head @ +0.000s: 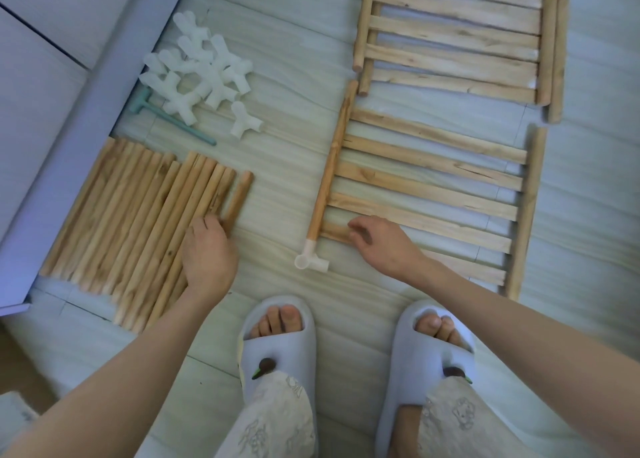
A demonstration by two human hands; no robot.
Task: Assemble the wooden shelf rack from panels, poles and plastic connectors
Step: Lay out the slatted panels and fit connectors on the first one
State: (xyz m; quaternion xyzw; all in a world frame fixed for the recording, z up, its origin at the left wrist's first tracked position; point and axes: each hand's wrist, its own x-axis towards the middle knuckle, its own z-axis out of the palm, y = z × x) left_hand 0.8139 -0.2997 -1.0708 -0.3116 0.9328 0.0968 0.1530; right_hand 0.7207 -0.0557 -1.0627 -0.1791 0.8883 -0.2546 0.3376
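Along the left edge of the frame, a pale cabinet side (62,118) running diagonally from top to lower left. Just right of it, in the upper left, a heap of white plastic connectors (201,73) on the pale wood-look floor (287,167), with a small green mallet (162,115) lying beside and partly under the heap. Below that, at left centre, a row of wooden poles (131,222) laid side by side, one separate pole (239,198) at the right end of the row, slightly apart from the rest. On the near end of that row, the left hand (207,253), palm down, fingers bent loosely over the pole ends near the separate pole; whether anything is actually gripped, cannot tell. Centre frame, a slatted wooden panel (429,194) flat on the floor, its left rail (332,167) capped at the near end by a single white connector (310,262). On the nearest slats, just right of that connector, the right hand (384,243), fingers curled lightly with tips touching the slat, nothing clearly held. At upper right, more slatted panels (457,38), stacked one on another, just beyond the first. At bottom centre, two feet in light slippers (277,350), patterned trouser legs (273,419) above them.
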